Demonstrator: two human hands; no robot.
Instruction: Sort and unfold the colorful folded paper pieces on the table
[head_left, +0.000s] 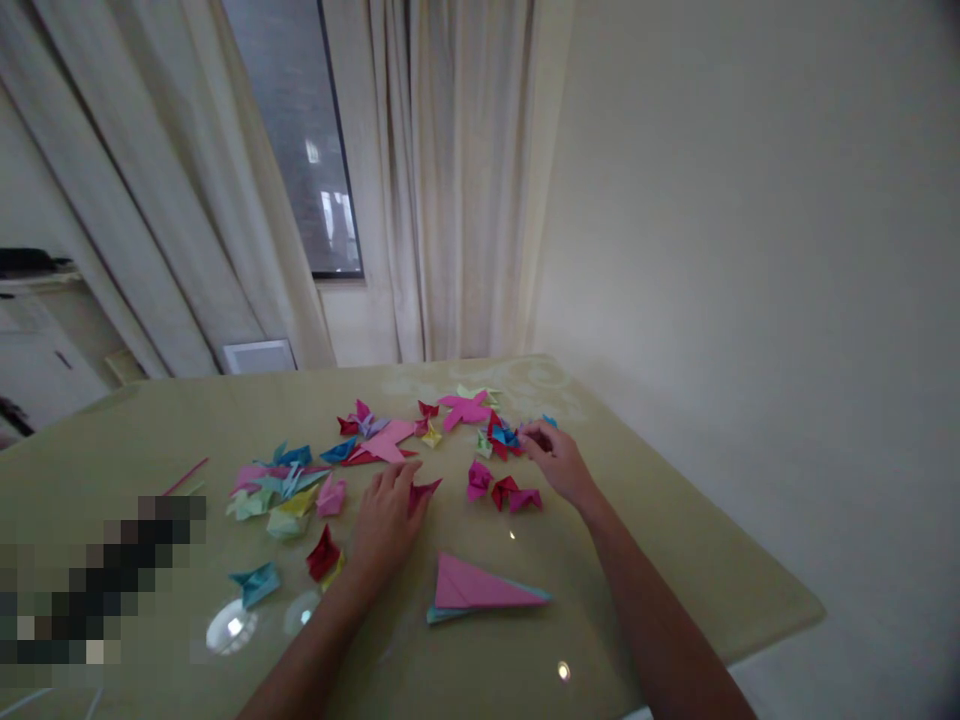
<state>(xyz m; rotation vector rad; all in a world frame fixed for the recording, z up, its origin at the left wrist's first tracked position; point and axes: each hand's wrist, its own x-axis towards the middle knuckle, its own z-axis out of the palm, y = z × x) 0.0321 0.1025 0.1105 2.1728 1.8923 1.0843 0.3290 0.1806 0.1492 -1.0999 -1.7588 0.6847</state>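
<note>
My left hand [390,508] rests low over the table, its fingers curled around a dark pink origami piece [425,491] whose pointed end sticks out to the right. Farther right, my right hand [555,455] pinches its fingertips together beside a blue origami piece [505,437] and a red one [495,426]; whatever lies between those fingertips is too small to make out. Between my hands sit a magenta folded piece [478,481] and a red one [504,491]. Nearer to me lies a flat pink folded paper wedge [484,586] with light blue paper under it.
Several colourful origami pieces lie left of my left hand, among them a teal one [256,583] and a dark red one [322,553]. A pink star-like paper shape [465,409] lies toward the back. The table [720,570] borders a wall at right and curtains [465,180] behind.
</note>
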